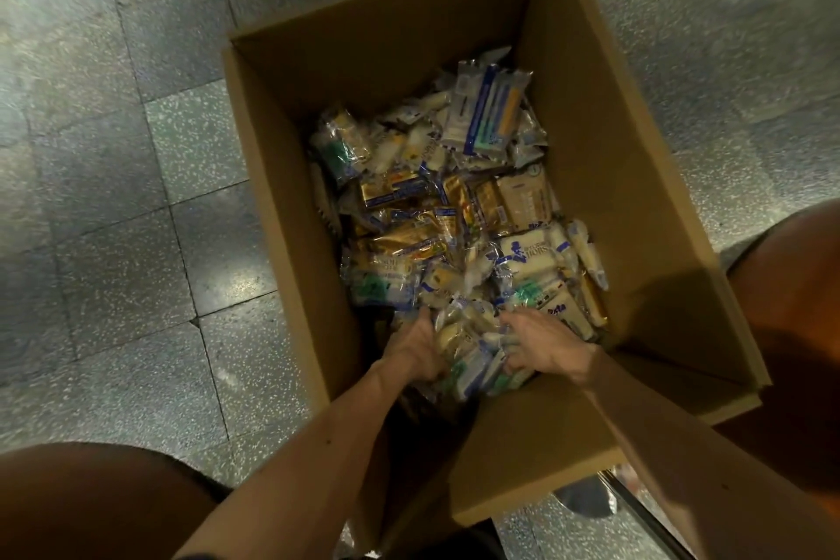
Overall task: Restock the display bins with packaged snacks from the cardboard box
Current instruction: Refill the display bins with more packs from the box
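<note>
An open cardboard box stands on the floor, its bottom covered with several clear-wrapped snack packs in white, gold, blue and green. Both my hands are down inside the box at its near end. My left hand and my right hand close from either side on a bunch of snack packs between them. My fingertips are buried among the wrappers. No display bin is in view.
The box sits on speckled grey floor tiles. Its near flap folds outward under my right forearm. My knees frame the box at lower left and at the right edge. A dark shoe shows below the flap.
</note>
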`<control>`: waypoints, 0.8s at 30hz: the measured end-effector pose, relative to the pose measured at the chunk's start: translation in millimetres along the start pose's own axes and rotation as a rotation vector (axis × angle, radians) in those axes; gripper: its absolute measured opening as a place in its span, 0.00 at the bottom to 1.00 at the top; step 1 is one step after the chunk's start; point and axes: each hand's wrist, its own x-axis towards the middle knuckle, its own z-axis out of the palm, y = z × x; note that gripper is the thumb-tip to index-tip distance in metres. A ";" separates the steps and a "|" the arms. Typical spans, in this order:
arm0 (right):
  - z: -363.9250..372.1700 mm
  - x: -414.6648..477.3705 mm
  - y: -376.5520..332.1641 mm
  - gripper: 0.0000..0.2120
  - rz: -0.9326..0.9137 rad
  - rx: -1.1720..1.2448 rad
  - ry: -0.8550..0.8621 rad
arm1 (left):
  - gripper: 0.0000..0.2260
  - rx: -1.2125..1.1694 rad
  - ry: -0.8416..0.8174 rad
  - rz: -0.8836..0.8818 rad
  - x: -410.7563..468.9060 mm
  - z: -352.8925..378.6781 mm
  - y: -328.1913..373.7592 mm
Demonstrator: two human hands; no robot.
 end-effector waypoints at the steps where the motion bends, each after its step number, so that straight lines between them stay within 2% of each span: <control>1: -3.0 -2.3 -0.2 0.29 0.013 -0.003 -0.011 | 0.43 -0.001 -0.017 0.017 -1.9 -4.0 0.4; 7: -37.1 -35.9 10.5 0.27 0.080 0.113 0.034 | 0.42 -0.109 -0.073 0.088 -20.9 -46.8 19.3; 8: -46.4 -44.4 10.5 0.28 0.088 0.134 0.055 | 0.39 -0.122 -0.071 0.106 -26.8 -56.4 23.5; 10: -66.4 -59.9 9.2 0.30 0.088 0.160 0.097 | 0.26 -0.122 -0.046 0.148 -41.4 -77.0 32.2; 12: -87.1 -77.9 3.2 0.30 0.066 0.178 0.133 | 0.26 -0.119 -0.019 0.206 -63.7 -96.4 40.9; 15: -119.7 -110.6 -17.3 0.35 -0.008 0.143 0.176 | 0.33 -0.074 0.066 0.324 -111.3 -126.2 49.1; 20: -165.0 -162.7 -77.7 0.41 -0.159 0.148 0.205 | 0.21 -0.184 0.146 0.434 -220.1 -177.8 25.7; 24: -179.6 -207.1 -156.3 0.35 -0.360 0.297 0.264 | 0.17 -0.442 0.299 0.405 -327.5 -199.7 -37.6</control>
